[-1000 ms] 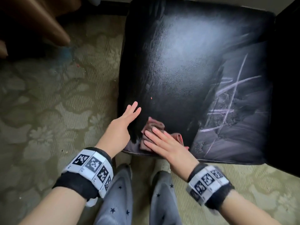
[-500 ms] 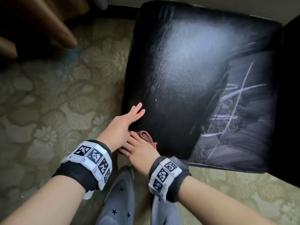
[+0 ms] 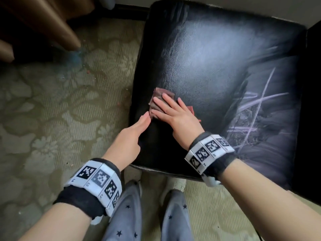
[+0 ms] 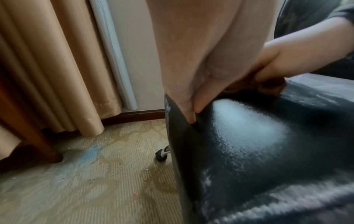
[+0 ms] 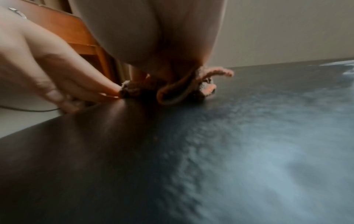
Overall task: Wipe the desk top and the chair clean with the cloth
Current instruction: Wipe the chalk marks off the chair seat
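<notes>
A black leather chair seat (image 3: 217, 54) fills the upper right of the head view, with white scratch marks and dust on its right side (image 3: 260, 108). A crumpled reddish-brown cloth (image 3: 159, 95) lies on the seat near its left edge. My right hand (image 3: 171, 108) lies flat on the cloth with straight fingers and presses it down. In the right wrist view the cloth (image 5: 184, 89) bunches under the palm. My left hand (image 3: 137, 126) rests with straight fingers on the seat's left edge (image 4: 193, 116), its fingertips beside the cloth.
Patterned beige carpet (image 3: 60, 119) with crumbs and a blue stain (image 4: 90, 153) lies left of the chair. Tan curtains (image 4: 57, 68) and a wooden furniture leg (image 3: 52, 23) stand at the back left. A chair castor (image 4: 161, 155) shows under the seat. My legs are below the front edge.
My right hand has pushed the cloth from the seat's front left corner up along the left side. My left hand has stayed at the seat's left edge.
</notes>
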Demonstrator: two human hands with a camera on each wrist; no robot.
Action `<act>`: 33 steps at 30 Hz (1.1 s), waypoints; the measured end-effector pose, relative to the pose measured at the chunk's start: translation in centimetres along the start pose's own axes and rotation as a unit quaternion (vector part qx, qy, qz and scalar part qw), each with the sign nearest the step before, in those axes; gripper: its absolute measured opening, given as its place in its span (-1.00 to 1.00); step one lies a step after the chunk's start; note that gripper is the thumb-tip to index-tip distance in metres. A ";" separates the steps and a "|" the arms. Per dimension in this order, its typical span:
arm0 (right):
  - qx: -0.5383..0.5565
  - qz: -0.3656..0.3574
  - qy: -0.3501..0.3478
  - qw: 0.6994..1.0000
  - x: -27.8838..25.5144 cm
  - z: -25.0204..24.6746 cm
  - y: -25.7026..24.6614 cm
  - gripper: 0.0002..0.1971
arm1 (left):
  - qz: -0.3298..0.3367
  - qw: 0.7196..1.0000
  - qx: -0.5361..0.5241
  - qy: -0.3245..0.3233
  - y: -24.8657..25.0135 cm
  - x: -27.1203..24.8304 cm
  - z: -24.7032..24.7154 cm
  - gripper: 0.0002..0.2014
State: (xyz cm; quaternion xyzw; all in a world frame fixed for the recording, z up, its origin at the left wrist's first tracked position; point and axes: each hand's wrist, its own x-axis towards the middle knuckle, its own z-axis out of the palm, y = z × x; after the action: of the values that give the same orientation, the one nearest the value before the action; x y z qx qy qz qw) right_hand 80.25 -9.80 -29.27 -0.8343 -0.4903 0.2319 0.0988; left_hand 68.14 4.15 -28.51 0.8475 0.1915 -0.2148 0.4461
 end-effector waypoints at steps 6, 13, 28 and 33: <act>-0.054 0.032 0.050 0.997 -6.3 3.6 -3.2 -0.49 | -0.036 0.999 -0.009 -0.017 0.6 -0.5 -0.2 -0.08; -0.080 0.058 0.055 0.994 -0.8 0.6 0.9 -0.47 | -0.053 0.998 0.028 -0.019 1.9 -0.9 0.6 -0.17; 0.011 0.029 0.039 0.999 -16.3 2.3 4.7 -0.48 | -0.020 0.991 0.129 -0.014 2.0 -0.8 0.7 -0.17; 0.032 0.259 0.115 0.958 -18.8 4.7 4.5 0.07 | 0.082 0.976 0.203 -0.012 4.1 -0.6 2.7 0.03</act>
State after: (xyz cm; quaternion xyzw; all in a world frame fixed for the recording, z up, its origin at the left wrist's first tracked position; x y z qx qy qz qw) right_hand 73.70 -28.53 -29.68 -0.9502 -0.2345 0.1680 0.1180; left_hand 69.19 -0.40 -26.79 0.9306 0.0686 -0.2222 0.2828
